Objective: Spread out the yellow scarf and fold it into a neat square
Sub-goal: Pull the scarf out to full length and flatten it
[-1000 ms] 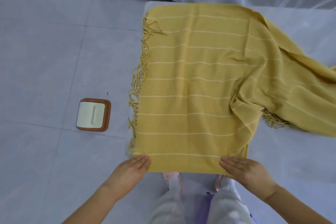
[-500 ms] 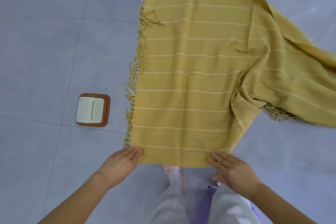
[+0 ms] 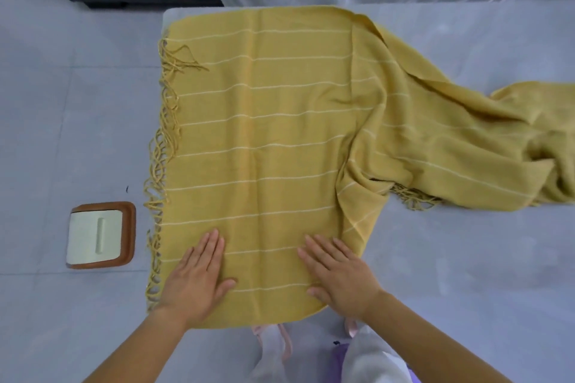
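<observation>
Your left grip (image 3: 196, 277) and right grip (image 3: 339, 277) both lie flat with straight fingers, holding nothing, and press the near end of the yellow scarf (image 3: 264, 134) onto the tabletop (image 3: 466, 258). Sweep away from yourself and outward with even pressure. Left of your left grip, the fringe (image 3: 160, 165) sits at the tabletop's edge, so don't drag that way. Right of your right grip, the bunched end (image 3: 497, 146) needs drawing out, and the tabletop offers room there.

Both palms lie flat on the yellow scarf (image 3: 264, 146) near the table's (image 3: 466, 258) front edge: left hand (image 3: 196, 280) by the fringe (image 3: 161, 165), right hand (image 3: 339, 277) beside the bunched half.
</observation>
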Demonstrator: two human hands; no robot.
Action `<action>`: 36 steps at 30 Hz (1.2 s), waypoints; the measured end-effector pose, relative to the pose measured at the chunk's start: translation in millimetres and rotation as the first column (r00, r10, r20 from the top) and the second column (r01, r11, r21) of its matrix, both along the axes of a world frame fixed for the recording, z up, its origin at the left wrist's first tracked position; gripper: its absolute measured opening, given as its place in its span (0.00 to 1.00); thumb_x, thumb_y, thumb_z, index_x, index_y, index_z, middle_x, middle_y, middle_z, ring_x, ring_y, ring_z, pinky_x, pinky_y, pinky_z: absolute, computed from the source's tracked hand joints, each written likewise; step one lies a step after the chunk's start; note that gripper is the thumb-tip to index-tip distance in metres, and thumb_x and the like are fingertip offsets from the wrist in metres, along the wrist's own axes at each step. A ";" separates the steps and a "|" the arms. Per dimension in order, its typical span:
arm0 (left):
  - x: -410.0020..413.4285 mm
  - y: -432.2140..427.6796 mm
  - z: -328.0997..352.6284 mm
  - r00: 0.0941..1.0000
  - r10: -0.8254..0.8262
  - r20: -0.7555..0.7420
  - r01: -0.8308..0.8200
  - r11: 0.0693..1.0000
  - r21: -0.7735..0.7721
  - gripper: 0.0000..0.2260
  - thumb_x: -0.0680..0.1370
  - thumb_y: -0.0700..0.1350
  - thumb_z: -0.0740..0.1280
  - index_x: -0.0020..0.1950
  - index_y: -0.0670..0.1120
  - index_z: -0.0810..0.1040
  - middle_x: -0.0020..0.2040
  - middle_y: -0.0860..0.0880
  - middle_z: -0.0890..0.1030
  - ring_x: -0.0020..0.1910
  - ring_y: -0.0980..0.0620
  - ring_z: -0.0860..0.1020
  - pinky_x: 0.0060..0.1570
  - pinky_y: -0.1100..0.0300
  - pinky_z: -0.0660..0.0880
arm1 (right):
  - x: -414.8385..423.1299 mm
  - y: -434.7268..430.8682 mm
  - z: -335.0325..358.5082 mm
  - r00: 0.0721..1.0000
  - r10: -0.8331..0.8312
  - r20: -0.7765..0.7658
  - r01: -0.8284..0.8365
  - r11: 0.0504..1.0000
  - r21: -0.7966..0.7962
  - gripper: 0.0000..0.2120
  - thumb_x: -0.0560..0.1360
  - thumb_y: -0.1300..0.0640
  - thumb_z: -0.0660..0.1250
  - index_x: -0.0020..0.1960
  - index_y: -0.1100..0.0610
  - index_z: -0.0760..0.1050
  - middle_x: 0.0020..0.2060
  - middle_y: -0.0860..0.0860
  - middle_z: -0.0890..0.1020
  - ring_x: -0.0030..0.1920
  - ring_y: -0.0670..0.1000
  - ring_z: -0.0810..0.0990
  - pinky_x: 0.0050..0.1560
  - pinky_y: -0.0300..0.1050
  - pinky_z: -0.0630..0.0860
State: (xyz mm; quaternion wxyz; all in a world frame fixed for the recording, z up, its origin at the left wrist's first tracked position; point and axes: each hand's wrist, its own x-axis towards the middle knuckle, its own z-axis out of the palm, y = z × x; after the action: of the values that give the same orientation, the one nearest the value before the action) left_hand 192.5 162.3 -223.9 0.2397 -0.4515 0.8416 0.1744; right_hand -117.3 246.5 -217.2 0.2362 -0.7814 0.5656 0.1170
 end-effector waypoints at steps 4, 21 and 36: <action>-27.2 -16.9 25.1 0.998 -0.039 -0.049 0.035 0.997 -0.068 0.36 0.78 0.65 0.45 0.73 0.38 0.60 0.74 0.44 0.60 0.75 0.52 0.50 0.70 0.59 0.44 | -30.7 6.5 24.0 0.983 -0.163 0.084 0.178 0.962 -0.206 0.31 0.76 0.38 0.53 0.75 0.52 0.57 0.73 0.52 0.62 0.73 0.52 0.60 0.68 0.51 0.58; -519.3 3.4 86.0 0.890 -0.219 -0.400 0.155 0.970 -0.187 0.41 0.75 0.69 0.40 0.75 0.38 0.48 0.75 0.44 0.46 0.75 0.47 0.47 0.73 0.55 0.49 | -453.1 111.4 74.7 0.548 -0.837 0.020 0.827 0.537 -0.165 0.39 0.72 0.30 0.44 0.75 0.50 0.41 0.75 0.46 0.48 0.74 0.46 0.47 0.74 0.49 0.46; -607.4 -27.2 73.4 0.956 -0.295 0.011 0.292 0.938 -0.186 0.29 0.79 0.41 0.57 0.76 0.39 0.47 0.77 0.43 0.53 0.76 0.48 0.53 0.72 0.56 0.56 | -538.3 5.5 32.4 0.434 -0.851 0.295 0.897 0.439 -0.053 0.22 0.75 0.39 0.61 0.53 0.58 0.79 0.64 0.51 0.76 0.63 0.55 0.73 0.74 0.49 0.44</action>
State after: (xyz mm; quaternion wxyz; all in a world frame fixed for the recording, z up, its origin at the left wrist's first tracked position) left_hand -414.9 135.2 -150.5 0.2125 -0.3400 0.9140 0.0613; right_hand -655.5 252.0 -184.8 0.2439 -0.4000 0.8669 -0.1700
